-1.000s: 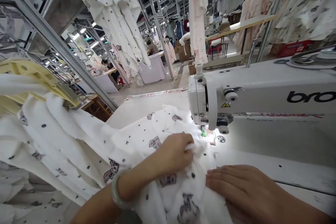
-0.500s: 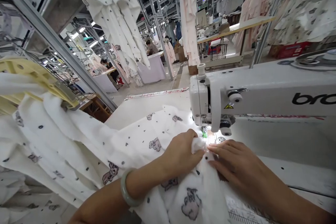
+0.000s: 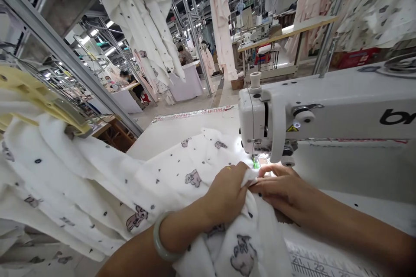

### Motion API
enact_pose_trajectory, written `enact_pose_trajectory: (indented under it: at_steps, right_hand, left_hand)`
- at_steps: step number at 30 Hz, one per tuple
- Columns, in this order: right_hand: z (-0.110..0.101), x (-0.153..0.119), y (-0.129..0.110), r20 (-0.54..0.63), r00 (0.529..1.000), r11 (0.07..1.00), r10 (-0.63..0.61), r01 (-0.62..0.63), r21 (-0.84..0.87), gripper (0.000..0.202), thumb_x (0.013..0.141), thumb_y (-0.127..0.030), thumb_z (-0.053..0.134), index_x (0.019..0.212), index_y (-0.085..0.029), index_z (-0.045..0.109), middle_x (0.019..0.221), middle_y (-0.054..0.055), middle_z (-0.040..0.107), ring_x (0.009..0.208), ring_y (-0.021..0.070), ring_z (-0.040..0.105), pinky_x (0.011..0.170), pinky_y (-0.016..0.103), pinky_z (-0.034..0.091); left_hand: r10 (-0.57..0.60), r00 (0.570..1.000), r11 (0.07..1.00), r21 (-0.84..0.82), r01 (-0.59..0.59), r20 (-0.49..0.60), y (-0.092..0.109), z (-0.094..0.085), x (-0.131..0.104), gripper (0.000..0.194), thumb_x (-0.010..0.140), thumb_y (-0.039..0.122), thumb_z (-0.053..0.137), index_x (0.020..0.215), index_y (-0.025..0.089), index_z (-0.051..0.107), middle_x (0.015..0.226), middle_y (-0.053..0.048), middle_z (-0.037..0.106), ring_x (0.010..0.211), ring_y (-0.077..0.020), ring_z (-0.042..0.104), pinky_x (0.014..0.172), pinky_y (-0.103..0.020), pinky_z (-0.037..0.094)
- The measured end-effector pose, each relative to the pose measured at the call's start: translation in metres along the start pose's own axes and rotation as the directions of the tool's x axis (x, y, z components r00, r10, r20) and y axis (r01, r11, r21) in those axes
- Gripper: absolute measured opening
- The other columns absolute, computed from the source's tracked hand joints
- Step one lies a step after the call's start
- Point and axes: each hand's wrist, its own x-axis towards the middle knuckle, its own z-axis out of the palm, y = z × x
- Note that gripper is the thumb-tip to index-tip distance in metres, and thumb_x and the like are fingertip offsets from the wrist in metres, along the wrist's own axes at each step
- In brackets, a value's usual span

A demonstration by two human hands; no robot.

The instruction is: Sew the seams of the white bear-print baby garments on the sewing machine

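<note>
White fleecy fabric (image 3: 175,160) with printed grey-pink animals and small dark marks spreads over the sewing table. My left hand (image 3: 227,192), a pale bangle (image 3: 159,236) on its wrist, is closed on a bunched edge of this fabric. From the right, my right hand (image 3: 284,188) pinches the same edge, its thumb and fingertips close to my left fingers. Both hands are just in front of the lit needle area of a white sewing machine (image 3: 260,117). A green piece (image 3: 255,163) shows at the presser foot. The fabric edge between my fingers is partly hidden.
A yellow plastic clamp (image 3: 42,95) holds gathered fabric at the left. A metal post (image 3: 74,60) slants behind it. More printed fabric (image 3: 139,21) hangs overhead. A printed ruler (image 3: 315,264) lies at the table's front. Workbenches and people are farther back.
My right fingers have moved in against the fabric edge and now pinch it beside my left hand. The view has shifted slightly, so the machine appears farther right.
</note>
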Motion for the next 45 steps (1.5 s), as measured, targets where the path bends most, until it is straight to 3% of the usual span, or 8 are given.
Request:
enact_pose_trajectory:
  at_steps: [5,11,15,19,32,38,42,45]
  right_hand:
    - [-0.008,-0.010,-0.002,-0.137,0.972,0.975,-0.192,0.173,-0.136,0.026,0.109,-0.028,0.053,0.107,-0.027,0.078,0.103,0.005,0.078,0.098,0.0228,0.067,0.090,0.042,0.053]
    - [-0.012,-0.015,0.002,-0.092,0.915,0.905,-0.394,0.368,-0.213,0.024,0.109,-0.021,0.051,0.109,-0.020,0.075,0.091,0.007,0.077,0.083,0.0203,0.065,0.078,0.036,0.049]
    - [-0.011,-0.015,-0.001,-0.052,0.921,0.904,-0.387,0.368,-0.215,0.025,0.110,-0.020,0.048,0.105,-0.018,0.073,0.096,0.007,0.076,0.085,0.0203,0.062,0.077,0.037,0.045]
    - [-0.011,-0.016,-0.002,-0.018,0.935,0.923,-0.355,0.348,-0.166,0.022,0.110,-0.020,0.050,0.102,-0.018,0.071,0.097,0.004,0.075,0.084,0.0206,0.057,0.075,0.038,0.040]
    - [-0.019,-0.015,-0.005,0.047,0.964,0.965,-0.261,0.262,-0.024,0.024,0.111,-0.031,0.051,0.109,-0.022,0.073,0.097,0.003,0.076,0.083,0.0186,0.062,0.074,0.036,0.046]
    - [-0.019,-0.015,-0.002,0.072,0.974,0.974,-0.217,0.221,-0.050,0.024,0.110,-0.034,0.051,0.105,-0.023,0.072,0.095,0.003,0.076,0.085,0.0200,0.064,0.077,0.037,0.049]
    - [-0.022,-0.015,0.002,0.042,0.982,0.976,-0.183,0.186,-0.113,0.023,0.107,-0.036,0.054,0.101,-0.025,0.073,0.096,0.005,0.076,0.090,0.0233,0.067,0.079,0.039,0.053]
    - [-0.023,-0.014,0.004,0.044,0.983,0.975,-0.181,0.185,-0.119,0.021,0.106,-0.035,0.055,0.104,-0.026,0.074,0.099,0.004,0.077,0.092,0.0237,0.067,0.082,0.040,0.054]
  left_hand:
    - [-0.010,1.000,1.000,-0.030,0.010,0.017,0.000,-0.002,-0.002,0.011,0.104,0.026,0.042,0.109,0.022,0.051,0.096,-0.005,0.067,0.088,-0.0234,0.063,0.081,-0.036,0.051]
    - [0.131,0.991,0.984,0.123,-0.131,0.007,-0.004,-0.001,-0.005,0.016,0.099,0.021,0.043,0.100,0.020,0.059,0.093,-0.008,0.071,0.089,-0.0239,0.065,0.088,-0.038,0.051]
    - [0.358,0.922,0.894,0.230,-0.384,0.147,-0.006,-0.004,-0.006,0.026,0.090,0.014,0.052,0.113,0.015,0.064,0.105,-0.010,0.074,0.107,-0.0259,0.066,0.102,-0.042,0.048]
    - [0.441,0.854,0.792,0.328,-0.515,0.276,-0.002,-0.009,-0.006,0.032,0.090,0.012,0.054,0.120,0.011,0.066,0.112,-0.013,0.071,0.115,-0.0286,0.063,0.103,-0.043,0.048]
    - [0.333,0.942,0.942,-0.066,-0.330,0.043,-0.008,0.002,-0.009,0.028,0.103,0.032,0.055,0.096,0.015,0.076,0.113,-0.011,0.070,0.104,-0.0224,0.067,0.100,-0.038,0.052]
    - [0.341,0.925,0.930,0.085,-0.358,0.166,-0.010,0.002,-0.003,0.038,0.092,0.020,0.062,0.129,0.019,0.070,0.123,-0.012,0.068,0.113,-0.0270,0.065,0.101,-0.042,0.051]
    - [0.300,0.908,0.899,0.232,-0.372,0.291,-0.007,-0.004,0.009,0.045,0.092,0.018,0.060,0.137,0.017,0.063,0.128,-0.013,0.067,0.117,-0.0297,0.063,0.104,-0.045,0.050]
    - [0.303,0.907,0.900,0.226,-0.373,0.293,-0.007,-0.005,0.011,0.045,0.093,0.018,0.058,0.139,0.018,0.059,0.131,-0.011,0.067,0.120,-0.0294,0.062,0.106,-0.044,0.049]
